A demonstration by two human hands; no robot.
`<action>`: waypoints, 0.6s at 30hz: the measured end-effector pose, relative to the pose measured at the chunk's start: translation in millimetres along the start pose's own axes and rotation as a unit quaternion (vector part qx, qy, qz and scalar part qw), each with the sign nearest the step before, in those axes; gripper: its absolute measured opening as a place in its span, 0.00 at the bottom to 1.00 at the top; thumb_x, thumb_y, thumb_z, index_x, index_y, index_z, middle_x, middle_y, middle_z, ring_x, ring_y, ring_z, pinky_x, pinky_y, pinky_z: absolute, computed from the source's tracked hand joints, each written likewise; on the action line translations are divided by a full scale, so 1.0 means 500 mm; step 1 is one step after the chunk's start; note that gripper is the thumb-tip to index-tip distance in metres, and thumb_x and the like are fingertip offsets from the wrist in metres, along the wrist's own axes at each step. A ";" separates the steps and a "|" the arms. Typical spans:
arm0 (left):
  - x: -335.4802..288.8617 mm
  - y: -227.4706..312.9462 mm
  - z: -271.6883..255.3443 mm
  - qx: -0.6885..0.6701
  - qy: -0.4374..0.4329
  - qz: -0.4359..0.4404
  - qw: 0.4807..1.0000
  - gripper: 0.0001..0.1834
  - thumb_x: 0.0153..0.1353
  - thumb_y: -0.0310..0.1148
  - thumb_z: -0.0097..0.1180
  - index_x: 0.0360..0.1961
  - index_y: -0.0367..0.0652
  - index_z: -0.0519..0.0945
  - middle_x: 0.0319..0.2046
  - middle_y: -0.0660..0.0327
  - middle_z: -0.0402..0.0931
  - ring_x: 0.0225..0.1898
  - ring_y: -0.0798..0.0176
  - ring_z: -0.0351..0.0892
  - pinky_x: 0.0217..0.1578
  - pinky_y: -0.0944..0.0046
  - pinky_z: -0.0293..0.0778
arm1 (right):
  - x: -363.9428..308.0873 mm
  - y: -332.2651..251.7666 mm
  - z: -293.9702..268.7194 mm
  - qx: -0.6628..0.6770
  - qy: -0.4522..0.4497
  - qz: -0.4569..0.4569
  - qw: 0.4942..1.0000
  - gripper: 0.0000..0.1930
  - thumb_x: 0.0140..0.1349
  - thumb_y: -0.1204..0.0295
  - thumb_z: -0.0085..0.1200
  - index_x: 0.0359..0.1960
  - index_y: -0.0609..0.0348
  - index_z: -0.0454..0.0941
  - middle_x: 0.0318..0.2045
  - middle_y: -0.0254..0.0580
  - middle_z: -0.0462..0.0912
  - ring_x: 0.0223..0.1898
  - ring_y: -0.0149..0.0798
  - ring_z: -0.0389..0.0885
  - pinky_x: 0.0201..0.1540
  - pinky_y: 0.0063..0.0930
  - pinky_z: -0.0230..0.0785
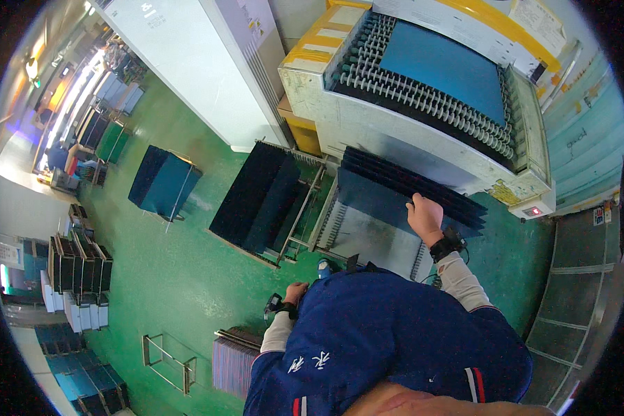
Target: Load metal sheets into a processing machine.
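My right hand is closed at the upper edge of a dark blue panel, the nearest of several thin panels leaning in a row. They stand over a grey metal rack with coil-like toothed strips along its sides. My left hand is low beside my waist, against the navy jacket. Its fingers look curled, and anything inside them is hidden. Left of the metal rack, a framed cart carries more dark panels leaning at a slant.
Beyond the rack stands a pale roller machine with a blue panel lying on its rollers. A white cabinet is at its left. Another panel cart, a bare frame and a striped stack stand on the green floor.
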State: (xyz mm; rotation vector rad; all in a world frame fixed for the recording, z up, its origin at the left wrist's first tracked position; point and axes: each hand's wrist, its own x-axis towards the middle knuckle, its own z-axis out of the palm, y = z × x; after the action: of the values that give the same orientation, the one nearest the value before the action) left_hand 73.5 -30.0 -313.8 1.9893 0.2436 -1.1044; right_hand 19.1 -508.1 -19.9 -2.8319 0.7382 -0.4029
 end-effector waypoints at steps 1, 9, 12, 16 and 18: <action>0.001 -0.001 0.000 0.000 0.000 0.000 1.000 0.19 0.54 0.44 0.62 0.34 0.37 0.83 0.26 0.62 0.81 0.26 0.68 0.76 0.30 0.66 0.72 | 0.000 0.000 -0.001 0.000 0.000 0.000 1.000 0.11 0.52 0.66 0.59 0.25 0.57 0.72 0.22 0.48 0.78 0.26 0.54 0.79 0.28 0.47 0.69; 0.015 -0.020 0.005 -0.079 -0.011 -0.016 0.997 0.18 0.55 0.43 0.62 0.33 0.37 0.83 0.25 0.63 0.79 0.26 0.68 0.75 0.29 0.66 0.71 | 0.001 0.000 -0.001 -0.005 -0.008 0.004 1.000 0.11 0.52 0.66 0.59 0.25 0.58 0.71 0.22 0.48 0.78 0.27 0.55 0.79 0.28 0.47 0.69; 0.023 -0.024 0.004 -0.062 -0.012 -0.022 0.998 0.18 0.55 0.43 0.62 0.33 0.36 0.83 0.25 0.63 0.79 0.25 0.68 0.75 0.29 0.66 0.71 | -0.001 0.004 0.003 0.000 0.003 -0.002 1.000 0.11 0.52 0.66 0.59 0.25 0.57 0.71 0.21 0.48 0.77 0.26 0.55 0.78 0.27 0.47 0.68; 0.028 -0.034 0.006 -0.091 -0.020 -0.020 0.995 0.18 0.54 0.44 0.63 0.33 0.37 0.83 0.25 0.63 0.79 0.24 0.68 0.75 0.28 0.66 0.71 | -0.001 0.003 0.002 0.007 0.008 -0.003 1.000 0.11 0.52 0.66 0.59 0.25 0.57 0.70 0.21 0.48 0.77 0.26 0.54 0.78 0.27 0.47 0.68; 0.030 -0.038 0.007 -0.091 -0.013 -0.017 0.996 0.18 0.54 0.44 0.63 0.32 0.37 0.83 0.25 0.64 0.79 0.25 0.69 0.74 0.28 0.66 0.70 | -0.002 0.003 0.002 0.007 0.011 -0.008 1.000 0.11 0.52 0.66 0.59 0.25 0.57 0.70 0.21 0.48 0.77 0.26 0.54 0.78 0.27 0.47 0.68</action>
State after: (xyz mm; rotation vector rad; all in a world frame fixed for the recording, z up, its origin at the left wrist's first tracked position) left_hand 70.7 -23.7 -337.3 1.8142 0.3533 -1.0882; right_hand 18.2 -508.8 -21.5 -2.8263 0.7158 -0.4397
